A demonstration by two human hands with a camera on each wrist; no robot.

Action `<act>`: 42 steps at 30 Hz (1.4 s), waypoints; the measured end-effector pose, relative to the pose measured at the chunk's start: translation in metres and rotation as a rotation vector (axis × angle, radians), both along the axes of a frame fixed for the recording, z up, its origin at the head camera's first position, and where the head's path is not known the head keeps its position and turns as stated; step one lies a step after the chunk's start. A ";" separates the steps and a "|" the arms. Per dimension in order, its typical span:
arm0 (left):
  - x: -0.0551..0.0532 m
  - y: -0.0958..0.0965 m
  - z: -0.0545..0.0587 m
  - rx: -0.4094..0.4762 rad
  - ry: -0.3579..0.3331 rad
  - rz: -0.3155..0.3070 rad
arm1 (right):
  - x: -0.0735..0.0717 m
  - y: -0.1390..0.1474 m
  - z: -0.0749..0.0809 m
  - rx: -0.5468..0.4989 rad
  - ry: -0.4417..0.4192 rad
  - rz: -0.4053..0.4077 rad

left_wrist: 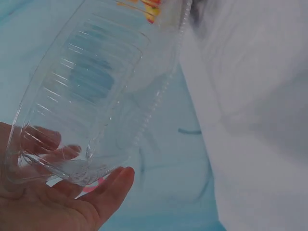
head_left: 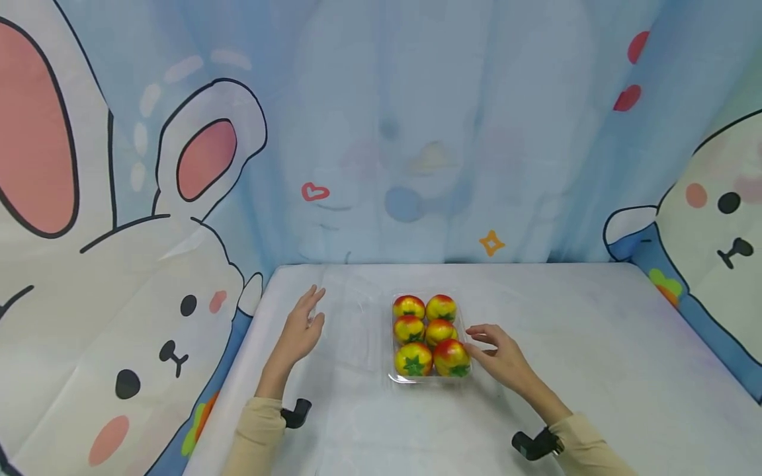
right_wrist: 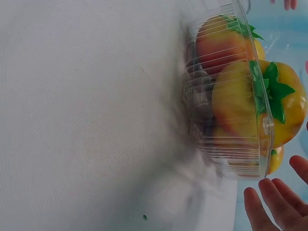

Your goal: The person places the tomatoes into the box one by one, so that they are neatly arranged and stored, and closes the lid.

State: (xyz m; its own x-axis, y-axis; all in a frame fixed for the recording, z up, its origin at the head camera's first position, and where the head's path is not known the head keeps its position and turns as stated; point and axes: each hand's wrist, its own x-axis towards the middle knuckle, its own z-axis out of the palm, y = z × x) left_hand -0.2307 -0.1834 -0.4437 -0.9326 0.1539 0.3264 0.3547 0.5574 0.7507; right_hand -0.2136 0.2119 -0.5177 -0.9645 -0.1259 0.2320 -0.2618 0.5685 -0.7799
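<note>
A clear plastic box (head_left: 430, 379) sits on the white table with its hinged lid (left_wrist: 91, 86) folded open toward the left. Several red-and-yellow persimmons (head_left: 413, 359) with green leafy tops fill its base. Beside the lid's outer end is my left hand (head_left: 302, 334), fingers extended and thumb apart; in the left wrist view some fingers show through the clear plastic. My right hand (head_left: 503, 357) is at the right side of the box, its lightly bent fingertips close to the rim and a persimmon (right_wrist: 274, 98).
A white cloth covers the table (head_left: 565, 330). Behind it hangs a light blue curtain (head_left: 452, 132) with printed cartoon animals at both sides. A black wrist camera (head_left: 296, 413) sits at the left cuff, another camera (head_left: 536, 444) at the right cuff.
</note>
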 end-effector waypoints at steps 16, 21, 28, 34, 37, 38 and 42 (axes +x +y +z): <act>0.009 0.031 0.029 0.165 0.016 -0.182 | -0.002 0.004 0.000 -0.021 0.034 -0.004; 0.008 0.037 0.032 0.219 0.028 -0.209 | -0.004 0.004 0.002 -0.025 0.033 -0.009; 0.006 0.043 0.036 0.273 0.034 -0.237 | -0.008 0.007 0.002 -0.020 0.046 -0.010; 0.003 0.049 0.039 0.294 0.033 -0.250 | -0.010 0.007 0.003 -0.022 0.037 -0.015; 0.001 0.052 0.039 0.317 0.037 -0.250 | -0.011 0.008 0.003 -0.025 0.032 -0.015; 0.001 0.053 0.039 0.329 0.038 -0.248 | -0.011 0.009 0.002 -0.024 0.031 -0.014; -0.003 0.059 0.036 0.379 0.051 -0.223 | -0.010 0.011 0.001 -0.020 0.030 -0.014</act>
State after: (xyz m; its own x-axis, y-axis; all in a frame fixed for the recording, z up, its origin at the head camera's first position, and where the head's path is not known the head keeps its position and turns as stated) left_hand -0.2333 -0.1246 -0.4080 -0.8714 0.2103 0.4433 0.4770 0.1512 0.8658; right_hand -0.2237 0.2232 -0.5166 -0.9588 -0.1073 0.2631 -0.2772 0.5570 -0.7829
